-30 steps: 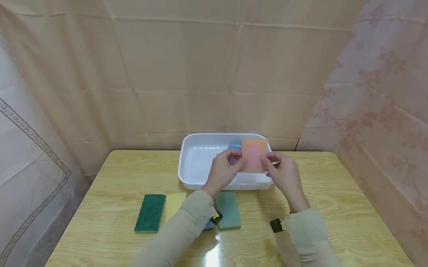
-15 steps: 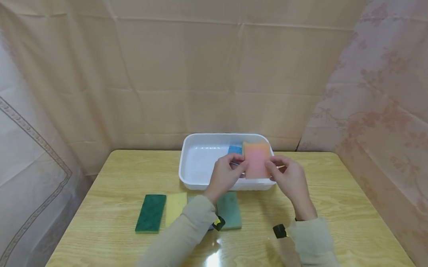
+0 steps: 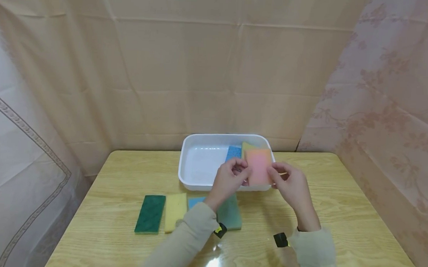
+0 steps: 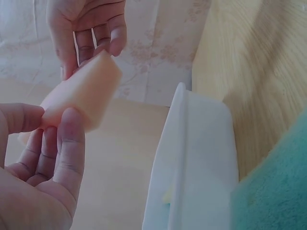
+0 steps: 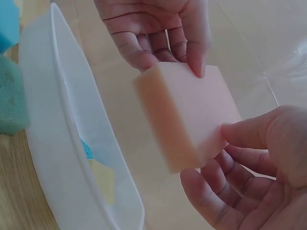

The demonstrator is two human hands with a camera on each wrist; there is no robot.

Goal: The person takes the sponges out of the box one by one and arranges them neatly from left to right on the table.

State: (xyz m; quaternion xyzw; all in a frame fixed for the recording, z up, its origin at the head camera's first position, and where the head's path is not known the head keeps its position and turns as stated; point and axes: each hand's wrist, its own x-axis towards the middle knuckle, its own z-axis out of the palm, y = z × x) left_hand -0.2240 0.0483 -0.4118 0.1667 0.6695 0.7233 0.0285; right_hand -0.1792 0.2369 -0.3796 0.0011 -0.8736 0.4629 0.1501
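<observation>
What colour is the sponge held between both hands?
Pale pink to peach; the sponge shows best in the right wrist view.

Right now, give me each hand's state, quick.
Left hand: pinching the left edge of the pink sponge.
Right hand: pinching the same sponge's right edge, above the white tray.

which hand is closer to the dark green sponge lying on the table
Left. The left hand holds the pink sponge over the tray's front edge, up and right of the dark green sponge. The right hand holds the pink sponge's other side, farther right.
</observation>
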